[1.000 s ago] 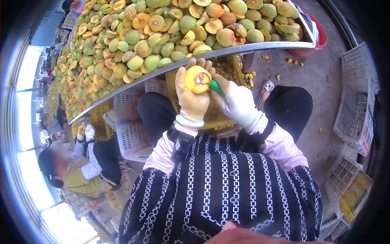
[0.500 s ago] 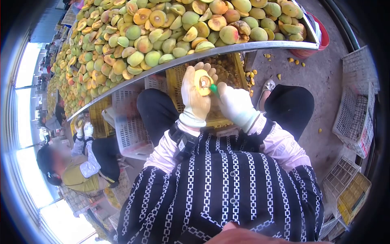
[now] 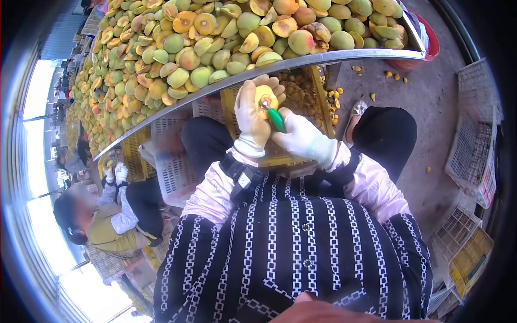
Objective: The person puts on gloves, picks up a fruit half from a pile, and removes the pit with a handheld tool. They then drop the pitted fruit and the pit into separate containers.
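Observation:
My left hand (image 3: 253, 116), in a pale work glove, holds a halved yellow fruit (image 3: 266, 97) with its cut face up. In my gloved right hand (image 3: 306, 137) is a green-handled tool (image 3: 277, 119), its metal tip at the brown centre of the fruit half. Both hands are close together over a yellow crate (image 3: 323, 116) that has small brown and yellow pieces inside. Just beyond them runs the metal edge of a table (image 3: 318, 58) heaped with whole and halved green-yellow fruits (image 3: 173, 43).
A co-worker (image 3: 110, 218) sits at the left with gloved hands raised. A white crate (image 3: 175, 175) stands between us. At the right are a red tub (image 3: 431, 48), white crates (image 3: 468, 156) and a yellow crate (image 3: 471, 258). Fruit pieces lie on the floor.
The tool handle has swung and now shows more of its length, its tip in the fruit's centre. Both hands have shifted slightly left, and the fruit half is tilted differently.

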Motion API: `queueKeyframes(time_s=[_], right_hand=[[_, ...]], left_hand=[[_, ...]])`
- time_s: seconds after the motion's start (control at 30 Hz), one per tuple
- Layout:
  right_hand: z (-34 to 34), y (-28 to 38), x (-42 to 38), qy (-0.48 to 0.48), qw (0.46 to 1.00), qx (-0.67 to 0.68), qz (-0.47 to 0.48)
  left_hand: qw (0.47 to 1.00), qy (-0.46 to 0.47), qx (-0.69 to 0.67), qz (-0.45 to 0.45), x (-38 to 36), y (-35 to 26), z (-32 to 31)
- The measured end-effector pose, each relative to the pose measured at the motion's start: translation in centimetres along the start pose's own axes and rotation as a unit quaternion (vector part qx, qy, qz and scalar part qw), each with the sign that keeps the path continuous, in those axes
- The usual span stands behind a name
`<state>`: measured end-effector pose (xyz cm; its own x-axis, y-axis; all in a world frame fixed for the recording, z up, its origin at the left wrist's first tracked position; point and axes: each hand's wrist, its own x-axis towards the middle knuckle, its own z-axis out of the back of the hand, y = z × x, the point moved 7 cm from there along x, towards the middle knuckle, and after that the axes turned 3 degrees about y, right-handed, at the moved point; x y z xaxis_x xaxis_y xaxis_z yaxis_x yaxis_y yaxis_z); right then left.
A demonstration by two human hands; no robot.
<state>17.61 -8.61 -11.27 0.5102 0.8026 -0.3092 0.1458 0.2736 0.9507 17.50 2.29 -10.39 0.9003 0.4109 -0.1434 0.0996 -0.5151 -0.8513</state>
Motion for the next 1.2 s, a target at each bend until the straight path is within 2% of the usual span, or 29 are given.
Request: queueKeyframes(time_s=[0.03, 0.1, 0.17, 0.23, 0.27, 0.3, 0.37, 0.4, 0.43, 0.47, 0.5, 0.53, 0.7, 0.77, 0.9, 0.97, 1.0, 1.03, 1.1, 1.13, 1.17, 1.2], right_hand=[[0.5, -0.1, -0.1, -0.001, 1.000, 0.003, 0.000], [-0.2, -0.3, -0.2, 0.103, 0.973, 0.205, -0.007], [0.2, -0.7, -0.1, 0.105, 0.970, 0.217, -0.006], [0.9, -0.9, 0.1, 0.075, 0.985, 0.155, 0.019], [1.9, -0.7, 0.6, -0.050, 0.980, -0.146, 0.123], [1.5, -0.5, 0.4, -0.051, 0.981, -0.145, 0.123], [1.2, -0.5, -0.1, -0.108, 0.958, -0.255, 0.070], [0.8, 0.2, -0.1, -0.107, 0.957, -0.240, 0.121], [1.0, 0.5, -0.2, -0.107, 0.957, -0.241, 0.120], [0.5, -0.4, -0.1, -0.009, 0.997, -0.050, 0.052], [-0.8, -0.5, -0.4, 0.088, 0.985, 0.145, -0.019], [-1.3, -0.1, -0.5, 0.102, 0.969, 0.224, -0.028], [-1.7, 0.1, -0.3, 0.177, 0.934, 0.311, -0.010], [-2.0, 0.7, -0.8, 0.209, 0.896, 0.389, -0.035], [-2.6, 0.6, -0.7, 0.220, 0.869, 0.441, -0.030], [-1.9, 0.4, -0.4, 0.096, 0.959, 0.264, 0.031], [-1.7, 0.3, -0.5, 0.043, 0.973, 0.226, 0.033], [-1.5, 0.4, -0.5, 0.043, 0.973, 0.226, 0.033], [-1.8, 0.4, -0.6, 0.127, 0.945, 0.301, -0.006], [-1.7, 0.4, -0.6, 0.196, 0.923, 0.331, 0.005], [-1.6, -0.4, -0.7, 0.197, 0.902, 0.381, -0.052], [-1.5, -0.1, -0.9, 0.211, 0.886, 0.410, -0.045]], left_hand=[[1.000, 0.001, 0.002, 0.002, 0.3, -0.1, 0.5], [0.992, 0.071, -0.068, 0.078, 0.6, 0.7, 0.0], [0.993, 0.091, -0.044, 0.061, 0.5, 0.5, -0.8], [0.999, 0.034, -0.025, -0.020, 0.2, -0.4, -1.0], [0.998, 0.038, 0.039, -0.042, -0.1, -0.1, -0.4], [0.998, 0.008, 0.040, -0.043, -0.3, 0.4, 0.0], [0.996, -0.036, 0.074, -0.021, -0.5, 1.1, 0.9], [0.996, -0.036, 0.073, -0.021, -0.6, 1.1, 0.9], [0.994, -0.041, 0.090, -0.038, -0.6, 0.8, 1.0], [0.992, -0.045, 0.108, -0.055, -0.7, 0.5, 1.1], [0.991, -0.047, 0.108, -0.055, -0.9, 0.5, 1.1], [0.990, -0.053, 0.115, -0.059, -0.9, 0.3, 1.0], [0.995, -0.034, 0.073, -0.061, -0.6, -0.4, 0.7], [0.996, -0.018, 0.066, -0.053, -0.5, -0.5, 0.3], [0.998, -0.050, 0.034, -0.031, -0.6, -0.4, -0.2], [0.996, -0.073, 0.045, -0.017, -0.5, 0.1, 0.4], [0.996, -0.079, 0.047, -0.009, -0.5, 0.4, 0.6], [0.996, -0.079, 0.048, -0.008, -0.6, 0.5, 0.6], [0.995, -0.097, 0.017, 0.014, -0.7, 0.9, 0.9], [0.996, -0.093, 0.016, 0.011, -0.7, 0.9, 0.6], [0.996, -0.090, 0.015, 0.007, -0.6, 0.8, 0.4], [0.999, -0.045, 0.029, 0.009, -0.3, 0.6, 0.0]])
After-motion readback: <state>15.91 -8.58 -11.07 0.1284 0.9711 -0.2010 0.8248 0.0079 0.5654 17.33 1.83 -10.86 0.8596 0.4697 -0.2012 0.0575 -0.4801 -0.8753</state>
